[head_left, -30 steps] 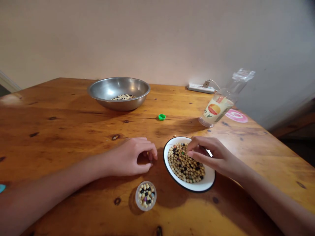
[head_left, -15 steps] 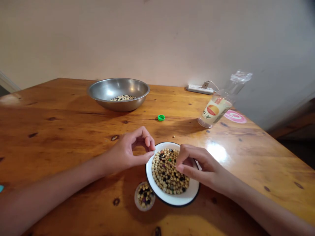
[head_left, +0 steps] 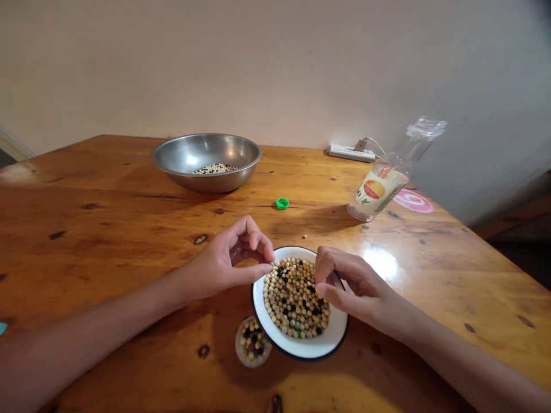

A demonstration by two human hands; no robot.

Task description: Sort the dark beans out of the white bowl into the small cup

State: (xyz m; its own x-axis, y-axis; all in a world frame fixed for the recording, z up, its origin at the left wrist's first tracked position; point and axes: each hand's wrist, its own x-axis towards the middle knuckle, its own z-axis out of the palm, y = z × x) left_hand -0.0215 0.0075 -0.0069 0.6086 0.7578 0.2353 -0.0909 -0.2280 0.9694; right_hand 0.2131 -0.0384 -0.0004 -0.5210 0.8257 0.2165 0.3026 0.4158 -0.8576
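A white bowl (head_left: pixel 331 338) with a dark rim sits on the wooden table near me, filled with tan, black and coloured beads (head_left: pixel 293 298). My left hand (head_left: pixel 228 261) hovers at the bowl's left rim, thumb and forefinger pinched on a small bead. My right hand (head_left: pixel 348 284) is over the bowl's right side, fingers closed on a thin needle or thread that points toward the left hand. A small clear cup of beads (head_left: pixel 253 342) stands just left of the bowl's front.
A steel bowl (head_left: pixel 206 162) holding some beads stands at the back. A green bottle cap (head_left: pixel 282 203) lies mid-table. A clear bottle (head_left: pixel 390 178) with an orange label, a power strip (head_left: pixel 346 152) and a pink sticker (head_left: pixel 413 201) are to the right.
The white bowl has slid left toward the small cup. My left hand rose from the table and pinched at the bowl's rim. My right hand shifted left with the bowl.
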